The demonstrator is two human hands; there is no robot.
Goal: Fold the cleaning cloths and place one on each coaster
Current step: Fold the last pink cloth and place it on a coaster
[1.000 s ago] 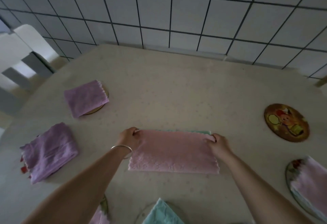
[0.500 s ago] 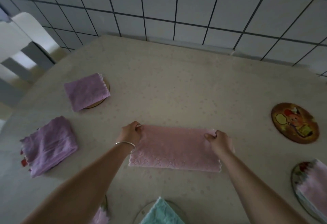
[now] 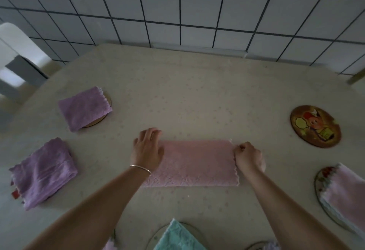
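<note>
A pink cloth, folded into a long strip, lies flat in the middle of the table. My left hand rests flat on its left end with fingers spread. My right hand pinches the cloth's right end with curled fingers. A round coaster with a cartoon picture lies bare at the right. A folded purple cloth sits on a coaster at the back left. Another purple cloth lies at the left, and a pink cloth on a coaster at the right edge.
A teal cloth on a round coaster sits at the near edge between my arms. The tiled wall stands behind the table. A white chair stands at the far left. Bare tabletop stretches behind the pink strip.
My left hand has let go of the cloth's top left corner and opened flat over the left end. My right hand still pinches the right end. The view shifted slightly.
</note>
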